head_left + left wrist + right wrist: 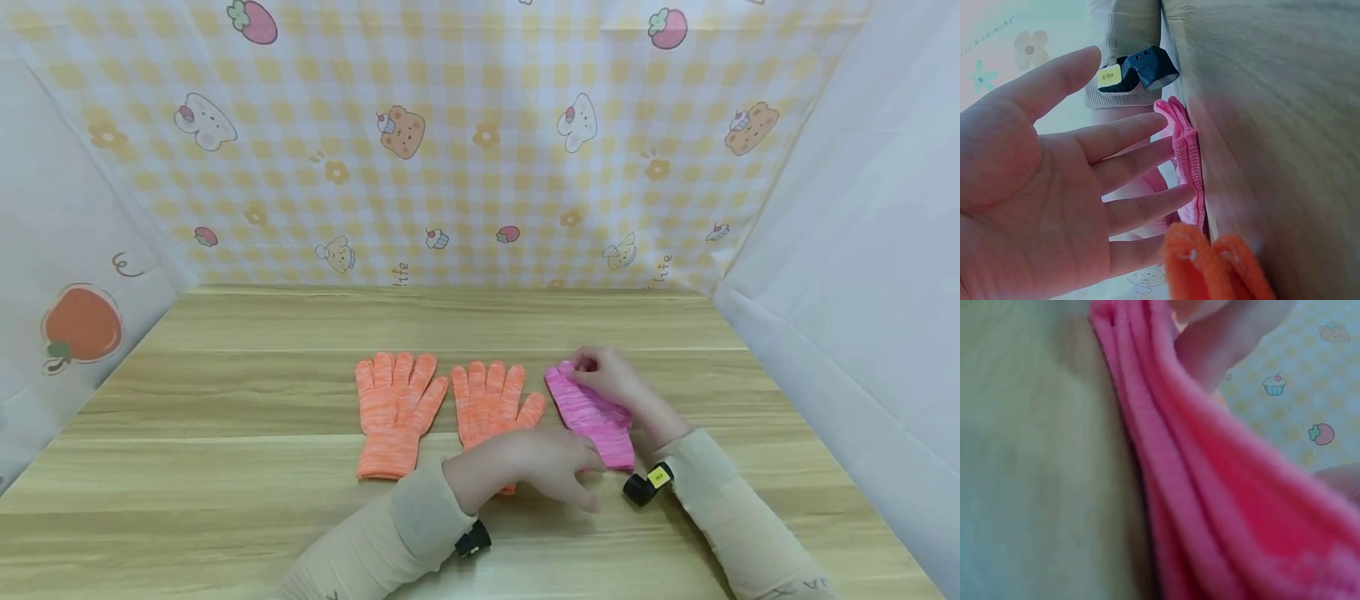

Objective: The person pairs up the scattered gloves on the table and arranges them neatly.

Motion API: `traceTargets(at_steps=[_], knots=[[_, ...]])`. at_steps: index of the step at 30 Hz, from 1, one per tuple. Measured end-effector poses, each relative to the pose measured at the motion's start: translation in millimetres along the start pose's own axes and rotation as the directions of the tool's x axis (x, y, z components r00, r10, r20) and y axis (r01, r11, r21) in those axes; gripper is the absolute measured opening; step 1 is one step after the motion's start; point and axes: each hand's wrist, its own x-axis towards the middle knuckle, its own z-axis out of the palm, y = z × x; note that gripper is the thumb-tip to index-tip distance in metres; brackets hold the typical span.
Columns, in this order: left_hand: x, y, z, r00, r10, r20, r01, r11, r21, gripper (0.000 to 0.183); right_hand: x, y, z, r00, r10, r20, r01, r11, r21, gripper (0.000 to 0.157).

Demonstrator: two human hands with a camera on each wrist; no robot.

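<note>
A pink knit glove point(600, 425) lies at the right of a row of gloves. My right hand point(611, 379) pinches it near its fingertips with curled fingers. Up close in the right wrist view, the pink fabric point(1166, 444) shows several layered folds, the top one raised. My left hand point(551, 462) hovers with straight, spread fingers beside the pink cuff, as its palm point(1054, 187) shows in the left wrist view. It hides the lower part of the middle orange glove point(487, 400). Another orange glove point(393, 408) lies flat at the left.
The gloves lie on a wood-grain table point(225, 467). A yellow checked cloth point(480, 183) with cartoon prints hangs behind it, and pale cloth walls point(862, 250) stand at both sides. Each wrist carries a black camera point(474, 540).
</note>
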Motion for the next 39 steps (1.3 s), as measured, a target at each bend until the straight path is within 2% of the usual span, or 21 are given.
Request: traceTargets(at_steps=[4,8,15,18,23,28,34,39], knots=[[0.8,0.2,0.8,1.000,0.000,0.001,0.000,1.000,0.016,0.055,0,2,0.3,0.998,0.029,-0.049,-0.027,0.999,0.040,0.005],[1.3,0.7,1.6,1.000,0.001,-0.003,-0.001,0.999,0.033,0.054,1,4,-0.1,0.996,0.055,-0.066,-0.053,0.998,0.045,0.005],[0.1,1.2,1.4,1.000,0.002,-0.004,-0.002,1.000,0.027,0.054,1,5,-0.2,0.994,0.030,-0.108,-0.025,0.999,0.043,0.016],[0.2,0.7,1.8,1.000,-0.004,-0.002,0.004,1.000,0.013,0.054,0,5,-2.7,0.992,0.034,-0.124,-0.028,0.998,0.051,0.015],[0.1,-0.2,1.9,1.000,-0.017,0.002,0.017,1.000,-0.011,0.055,-2,1,-10.9,0.998,-0.020,-0.065,0.021,1.000,0.014,0.006],[-0.8,-0.4,0.8,1.000,-0.020,0.007,0.020,0.999,-0.033,0.056,-5,-3,-17.0,0.996,-0.084,0.021,0.085,0.996,-0.012,0.017],[-1.5,0.1,0.4,1.000,-0.020,0.004,0.020,0.999,-0.038,0.055,-3,-1,-18.7,0.977,-0.186,0.107,0.193,0.980,-0.057,0.027],[-1.8,0.2,0.3,1.000,-0.016,0.003,0.016,0.999,-0.029,0.055,-2,1,-18.5,0.956,-0.248,0.155,0.272,0.949,-0.160,0.030]])
